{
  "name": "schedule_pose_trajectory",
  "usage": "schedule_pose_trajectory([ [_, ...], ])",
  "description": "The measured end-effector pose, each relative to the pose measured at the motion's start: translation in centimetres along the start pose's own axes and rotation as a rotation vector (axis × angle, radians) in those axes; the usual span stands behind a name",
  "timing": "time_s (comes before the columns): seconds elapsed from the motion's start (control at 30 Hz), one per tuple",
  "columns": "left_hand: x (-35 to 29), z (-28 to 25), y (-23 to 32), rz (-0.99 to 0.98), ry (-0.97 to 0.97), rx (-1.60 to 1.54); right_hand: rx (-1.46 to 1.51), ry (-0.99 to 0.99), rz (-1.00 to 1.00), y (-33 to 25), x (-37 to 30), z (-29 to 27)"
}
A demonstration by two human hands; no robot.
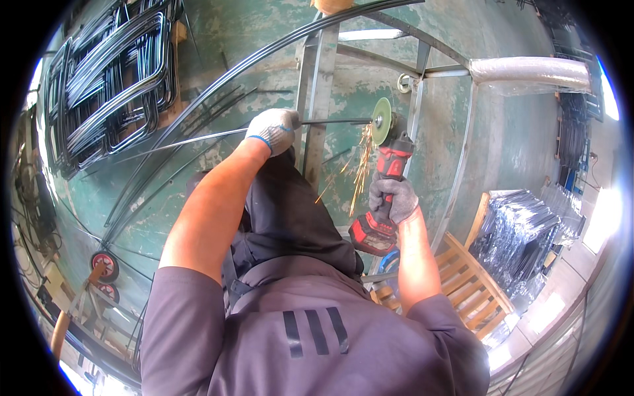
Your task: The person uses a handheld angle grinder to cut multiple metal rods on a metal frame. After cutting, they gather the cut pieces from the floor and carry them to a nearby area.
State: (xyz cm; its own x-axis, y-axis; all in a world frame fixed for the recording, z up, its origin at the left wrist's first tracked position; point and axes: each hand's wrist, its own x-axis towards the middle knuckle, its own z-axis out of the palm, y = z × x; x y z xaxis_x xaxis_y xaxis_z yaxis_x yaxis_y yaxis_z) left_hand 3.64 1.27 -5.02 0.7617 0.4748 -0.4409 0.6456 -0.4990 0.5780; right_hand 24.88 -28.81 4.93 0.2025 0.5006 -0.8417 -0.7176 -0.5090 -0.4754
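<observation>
My left hand [273, 129], in a white knit glove, is closed around a thin metal rod [335, 121] that runs across a steel frame. In a grey glove, my right hand [394, 197] grips the handle of a red and black cordless angle grinder [394, 160], its battery at the bottom. The greenish disc [381, 122] of the grinder meets the rod's right end. Orange sparks [362, 168] spray downward from the contact. Whether the disc is partway through the rod cannot be made out.
The steel frame [319, 86] stands before me, with long bent rods [264, 53] curving past it. Stacked tubular frames [119, 86] lie at far left. A plastic-wrapped roll [528, 71], a wrapped bundle [515, 228] and a wooden pallet [472, 280] are at right. Red wheels [104, 267] sit lower left.
</observation>
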Motion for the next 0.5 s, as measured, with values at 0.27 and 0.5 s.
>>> schedule_pose_trajectory([
  [0.27,-0.05,-0.09,0.04,-0.011,-0.026,0.022,0.035,-0.026,-0.002,-0.02,0.17,-0.10],
  [0.5,-0.25,-0.15,0.22,0.004,0.007,0.027,-0.044,0.015,-0.017,-0.38,-0.06,0.33],
])
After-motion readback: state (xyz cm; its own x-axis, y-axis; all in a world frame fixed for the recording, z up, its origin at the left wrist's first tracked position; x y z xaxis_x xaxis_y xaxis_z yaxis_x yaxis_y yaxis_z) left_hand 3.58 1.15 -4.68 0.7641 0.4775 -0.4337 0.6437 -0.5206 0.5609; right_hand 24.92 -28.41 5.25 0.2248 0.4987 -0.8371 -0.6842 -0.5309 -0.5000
